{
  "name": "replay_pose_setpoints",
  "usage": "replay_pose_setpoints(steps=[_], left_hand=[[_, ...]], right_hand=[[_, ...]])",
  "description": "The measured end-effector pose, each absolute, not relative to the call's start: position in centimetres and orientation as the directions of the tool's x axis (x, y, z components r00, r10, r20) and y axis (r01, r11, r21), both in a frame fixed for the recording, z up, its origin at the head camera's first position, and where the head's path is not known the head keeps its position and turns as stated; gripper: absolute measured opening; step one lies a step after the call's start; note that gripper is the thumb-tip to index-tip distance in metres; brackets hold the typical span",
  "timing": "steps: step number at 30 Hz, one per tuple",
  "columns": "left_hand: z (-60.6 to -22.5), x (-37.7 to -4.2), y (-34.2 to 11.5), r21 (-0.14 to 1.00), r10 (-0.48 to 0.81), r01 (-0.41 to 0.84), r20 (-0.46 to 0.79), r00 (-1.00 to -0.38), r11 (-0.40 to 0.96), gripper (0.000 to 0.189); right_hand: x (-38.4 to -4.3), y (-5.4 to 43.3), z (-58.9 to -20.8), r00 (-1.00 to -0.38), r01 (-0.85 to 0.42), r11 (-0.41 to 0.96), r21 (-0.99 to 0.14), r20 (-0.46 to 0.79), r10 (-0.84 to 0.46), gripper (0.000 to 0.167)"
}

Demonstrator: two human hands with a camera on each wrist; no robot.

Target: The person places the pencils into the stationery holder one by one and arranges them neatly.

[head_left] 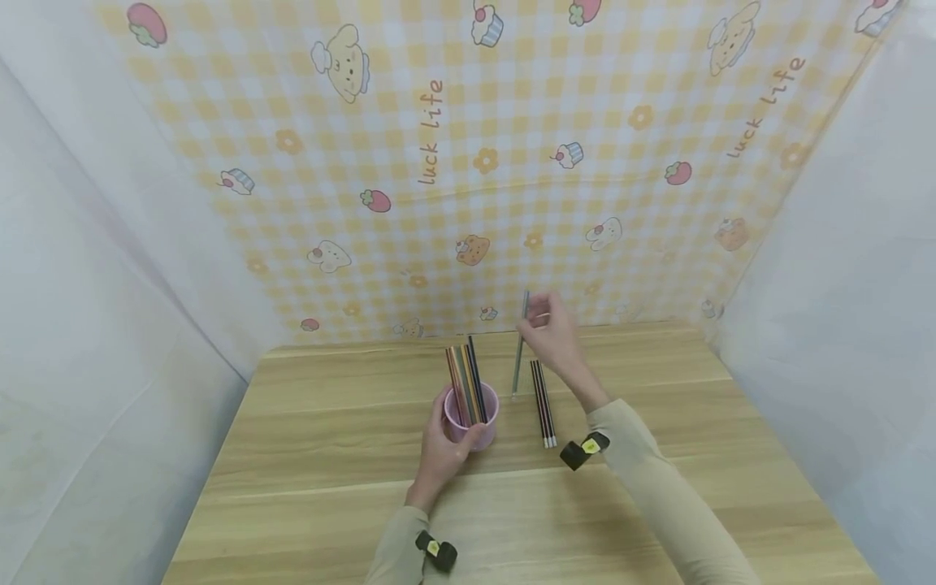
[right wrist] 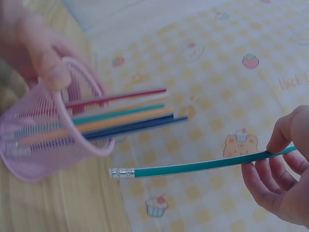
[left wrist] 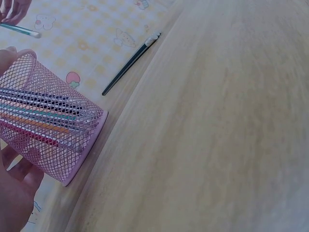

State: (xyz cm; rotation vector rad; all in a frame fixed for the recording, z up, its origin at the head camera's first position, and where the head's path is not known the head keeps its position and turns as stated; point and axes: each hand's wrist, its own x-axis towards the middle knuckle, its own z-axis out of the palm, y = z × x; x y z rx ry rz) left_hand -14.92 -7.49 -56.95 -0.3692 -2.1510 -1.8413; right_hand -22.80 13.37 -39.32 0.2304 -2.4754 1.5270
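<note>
A pink mesh pencil cup [head_left: 483,439] stands on the table, with several coloured pencils [head_left: 465,382] leaning in it. My left hand [head_left: 441,447] grips the cup from its left and front side, thumb near the rim. To the right of the cup, my right hand [head_left: 554,333] pinches a green pencil [right wrist: 193,167] near its upper end. That pencil hangs almost upright, its white eraser end down, apart from the cup. In the right wrist view the cup [right wrist: 29,135] and the pencil tops appear tilted beside it.
Several dark pencils [head_left: 543,402] lie side by side on the wooden table [head_left: 329,455], right of the cup, eraser ends toward me. A yellow checked cloth [head_left: 453,203] hangs behind the table. White sheets [head_left: 110,284] hang at both sides.
</note>
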Motion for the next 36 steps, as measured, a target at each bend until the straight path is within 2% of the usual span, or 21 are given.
replay_pose_setpoints(steps=[9, 14, 18, 24, 29, 36], left_hand=[[-55.9, -14.5, -7.1, 0.910, 0.004, 0.389, 0.393, -0.920, 0.141, 0.081], [-53.5, -13.6, -7.2, 0.899, 0.029, 0.411, 0.412, -0.911, 0.150, 0.080], [-52.9, -13.4, -7.3, 0.896, 0.029, 0.415, 0.416, -0.909, 0.156, 0.079], [-54.4, -13.9, -7.1, 0.906, 0.013, 0.401, 0.403, -0.915, 0.138, 0.079], [-56.7, -14.8, -7.1, 0.903, -0.008, 0.402, 0.408, -0.913, 0.150, 0.081], [-57.2, -15.0, -7.4, 0.909, 0.006, 0.394, 0.397, -0.918, 0.133, 0.080]], right_hand=[[-22.2, 11.0, -39.6, -0.922, -0.385, 0.367, -0.847, 0.368, -0.117, 0.033], [-22.1, 9.8, -40.6, -0.919, -0.395, 0.371, -0.841, 0.368, -0.145, 0.032], [-21.8, 9.0, -41.5, -0.917, -0.400, 0.355, -0.845, 0.363, -0.167, 0.031], [-21.8, 8.2, -43.0, -0.908, -0.418, 0.341, -0.842, 0.374, -0.188, 0.030], [-21.9, 7.5, -44.1, -0.928, -0.370, 0.355, -0.859, 0.324, -0.182, 0.030], [-21.5, 7.0, -45.1, -0.934, -0.353, 0.369, -0.860, 0.300, -0.194, 0.028]])
